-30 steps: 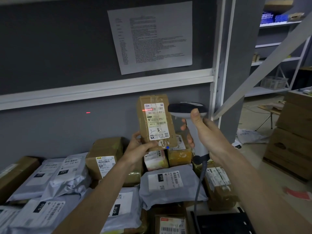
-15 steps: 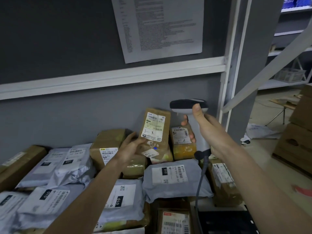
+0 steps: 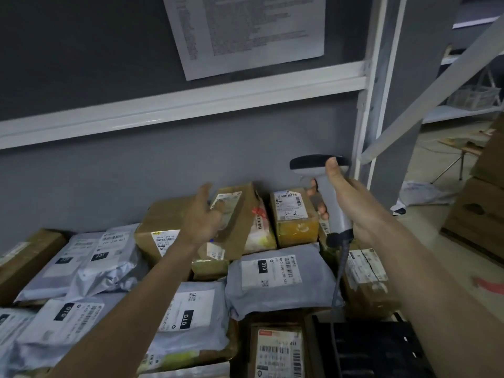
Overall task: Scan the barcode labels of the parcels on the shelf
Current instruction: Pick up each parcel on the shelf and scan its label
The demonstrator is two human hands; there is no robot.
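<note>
Right hand (image 3: 351,203) grips barcode scanner (image 3: 324,184) upright; left hand (image 3: 203,214) spread wide, empty, just beside tilted cardboard parcel (image 3: 240,214) on the shelf pile.

A printed sheet (image 3: 245,31) hangs on the grey wall (image 3: 81,45) — cardboard boxes (image 3: 482,214) right.
</note>
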